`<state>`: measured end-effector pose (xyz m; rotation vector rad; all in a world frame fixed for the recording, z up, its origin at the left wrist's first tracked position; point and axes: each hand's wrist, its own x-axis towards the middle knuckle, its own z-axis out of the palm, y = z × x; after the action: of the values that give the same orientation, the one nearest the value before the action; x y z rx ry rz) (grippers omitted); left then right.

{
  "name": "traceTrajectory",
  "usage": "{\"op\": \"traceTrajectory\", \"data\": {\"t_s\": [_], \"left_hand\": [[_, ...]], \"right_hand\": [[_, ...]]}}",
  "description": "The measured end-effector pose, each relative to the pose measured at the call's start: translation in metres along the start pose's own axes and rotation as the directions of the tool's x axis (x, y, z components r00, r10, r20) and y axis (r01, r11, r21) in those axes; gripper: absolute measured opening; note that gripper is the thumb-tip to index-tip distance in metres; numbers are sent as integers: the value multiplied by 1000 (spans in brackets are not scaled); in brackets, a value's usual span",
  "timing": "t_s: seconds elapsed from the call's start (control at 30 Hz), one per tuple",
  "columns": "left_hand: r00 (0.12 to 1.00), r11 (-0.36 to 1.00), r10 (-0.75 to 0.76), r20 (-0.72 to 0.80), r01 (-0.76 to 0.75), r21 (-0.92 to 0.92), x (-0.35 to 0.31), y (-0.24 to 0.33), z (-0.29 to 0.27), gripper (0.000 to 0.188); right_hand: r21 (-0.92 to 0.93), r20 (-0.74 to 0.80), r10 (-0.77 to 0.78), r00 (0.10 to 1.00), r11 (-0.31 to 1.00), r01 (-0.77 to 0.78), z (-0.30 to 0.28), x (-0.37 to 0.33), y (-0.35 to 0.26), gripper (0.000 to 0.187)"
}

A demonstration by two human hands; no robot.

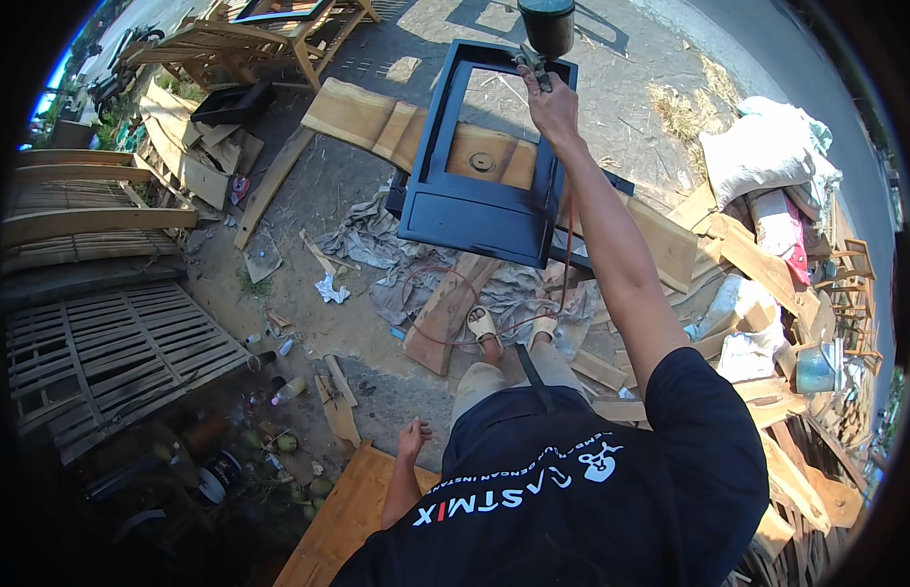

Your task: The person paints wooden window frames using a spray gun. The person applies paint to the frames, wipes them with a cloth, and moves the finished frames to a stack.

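Observation:
My right arm reaches forward, and my right hand [554,106] is closed round the handle of a spray gun [535,67]. A dark cup [548,27] sits on the gun. Just below and left of it is a black-painted cabinet frame [474,210] with a rectangular opening and a solid lower panel. It rests across a light wooden slab [367,122], part of which shows through the opening. A thin red hose [569,245] hangs beside the frame and loops on the ground. Low at my left side, my left hand [413,439] hangs with loosely bent fingers, holding nothing visible.
Crumpled grey cloth [362,235] and a loose board [445,318] lie before my feet. Slatted wooden furniture [122,342] stands left, bottles [288,391] beside it. White sacks [768,147], wood offcuts and a blue bucket [817,368] crowd the right. A wooden surface [347,509] is near my left arm.

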<state>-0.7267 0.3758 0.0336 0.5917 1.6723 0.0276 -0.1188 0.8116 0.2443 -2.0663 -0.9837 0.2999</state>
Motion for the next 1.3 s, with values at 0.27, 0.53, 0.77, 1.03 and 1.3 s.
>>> {"op": "traceTrajectory", "data": {"t_s": [0.27, 0.53, 0.77, 1.03, 1.3], "left_hand": [[1000, 997, 13, 24, -15, 73, 12, 5, -23, 49], [995, 986, 62, 82, -74, 150, 38, 19, -27, 51], [965, 957, 200, 167, -229, 176, 91, 81, -10, 56], [911, 916, 360, 199, -386, 112, 79, 123, 55, 45], [925, 919, 336, 179, -363, 155, 32, 31, 73, 41]], "right_hand": [[-38, -50, 22, 999, 999, -24, 6, 2, 3, 70], [-47, -266, 108, 958, 991, -125, -95, -92, 51, 60], [364, -168, 341, 925, 893, -263, -158, -286, 107, 52], [487, -13, 540, 842, 739, -466, -180, -436, 151, 49], [291, 251, 308, 918, 880, -375, -200, -502, 211, 41]]}}
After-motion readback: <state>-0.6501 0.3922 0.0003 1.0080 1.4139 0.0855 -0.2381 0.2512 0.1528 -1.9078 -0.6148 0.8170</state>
